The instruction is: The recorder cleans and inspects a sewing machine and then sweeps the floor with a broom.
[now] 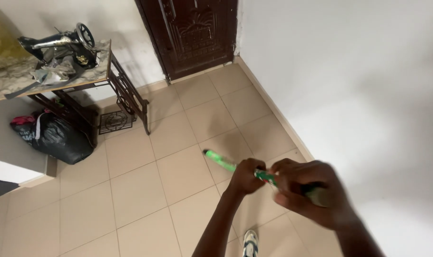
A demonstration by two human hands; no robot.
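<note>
Hands meet on a green stick-like tool, one behind the other along its length. The left hand is wrapped around the middle of the shaft, fingers curled shut on it, knuckles turned up toward the camera. The right hand is closed on the nearer end, which shows darker and blurred past the knuckles at the lower right; how exactly those fingers sit is hard to make out because the hand is smeared by motion. Between the two hands a short stretch of green shaft with a touch of red shows.

The tool's long axis runs on a diagonal, from the right hand at the lower right up to a free green tip at the upper left. That tip hangs in the air above the beige floor tiles, touching nothing. The tool is held out in front of the body, near the white wall on the right.

Both forearms rise from the bottom edge, the left one slim and nearly straight, the right one entering from the lower right corner. A shoe shows below them.

Well apart, at the upper left, stands a sewing machine on its iron-legged table, with a black bag beneath and a dark wooden door behind
</note>
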